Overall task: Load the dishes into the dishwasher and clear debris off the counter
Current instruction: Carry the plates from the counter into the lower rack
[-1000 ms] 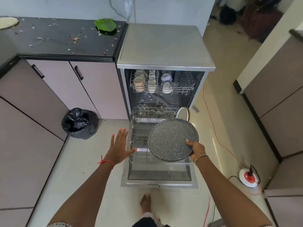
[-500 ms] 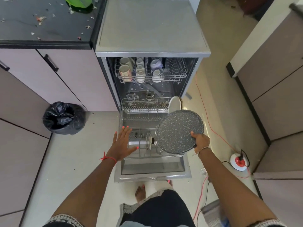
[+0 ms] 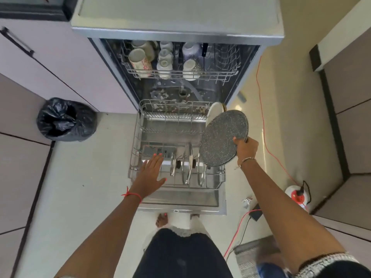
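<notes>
Now the right hand (image 3: 246, 150) grips the lower edge of the speckled grey flat pan (image 3: 222, 137), holding it tilted on edge above the right side of the lower rack (image 3: 136, 141), near the upright lids (image 3: 188, 165). It looks rigid and probably heavy, so that rim hold suits slotting it between tines. The left hand (image 3: 149, 174) is spread flat, holding nothing.

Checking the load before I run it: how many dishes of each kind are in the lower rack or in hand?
Lids, upright in the lower rack: 3
White plate, at the rack's back right: 1
Speckled pan, gripped by the right hand, not yet racked: 1
Total: 5
</notes>
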Action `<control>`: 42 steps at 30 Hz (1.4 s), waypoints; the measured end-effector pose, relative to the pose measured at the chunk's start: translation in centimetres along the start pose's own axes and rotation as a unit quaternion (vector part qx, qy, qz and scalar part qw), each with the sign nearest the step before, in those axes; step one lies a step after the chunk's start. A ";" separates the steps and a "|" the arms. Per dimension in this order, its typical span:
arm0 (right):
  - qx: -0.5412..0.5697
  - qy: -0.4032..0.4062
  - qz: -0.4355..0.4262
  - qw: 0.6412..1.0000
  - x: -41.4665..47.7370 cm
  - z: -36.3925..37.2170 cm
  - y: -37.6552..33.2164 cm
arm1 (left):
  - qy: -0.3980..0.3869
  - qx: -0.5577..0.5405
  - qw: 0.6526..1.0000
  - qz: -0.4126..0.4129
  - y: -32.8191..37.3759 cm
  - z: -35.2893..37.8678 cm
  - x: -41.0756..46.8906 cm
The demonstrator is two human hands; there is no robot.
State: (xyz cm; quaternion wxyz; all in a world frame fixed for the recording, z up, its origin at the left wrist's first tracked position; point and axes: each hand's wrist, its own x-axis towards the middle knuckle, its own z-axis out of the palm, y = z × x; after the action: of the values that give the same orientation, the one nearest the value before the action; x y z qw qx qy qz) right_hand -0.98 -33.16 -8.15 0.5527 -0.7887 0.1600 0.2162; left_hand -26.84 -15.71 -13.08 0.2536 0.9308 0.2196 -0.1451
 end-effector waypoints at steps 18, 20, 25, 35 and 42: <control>-0.174 0.037 -0.261 0.949 18.3 11.6 4.2 | -0.221 0.067 0.971 0.054 -7.0 18.4 9.7; -0.180 0.030 -0.270 0.945 19.3 12.7 4.5 | -0.239 0.058 0.969 0.026 -7.4 19.3 10.0; -0.240 0.012 -0.250 0.938 21.8 14.9 5.4 | -0.259 -0.024 0.965 -0.030 -7.9 20.5 10.5; -0.337 0.011 -0.234 0.912 24.9 16.9 6.7 | -0.241 -0.084 0.965 -0.064 -8.3 21.2 11.6; -0.354 -0.004 -0.178 0.918 25.1 17.8 7.5 | -0.246 -0.116 0.959 -0.084 -8.5 21.3 12.0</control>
State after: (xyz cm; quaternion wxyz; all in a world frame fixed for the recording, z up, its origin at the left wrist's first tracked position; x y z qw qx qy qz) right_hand 13.90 -19.29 -32.42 0.2675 -0.9475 -0.0724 0.1596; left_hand -23.94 -16.53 -38.76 0.3931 0.8088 0.2431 -0.3636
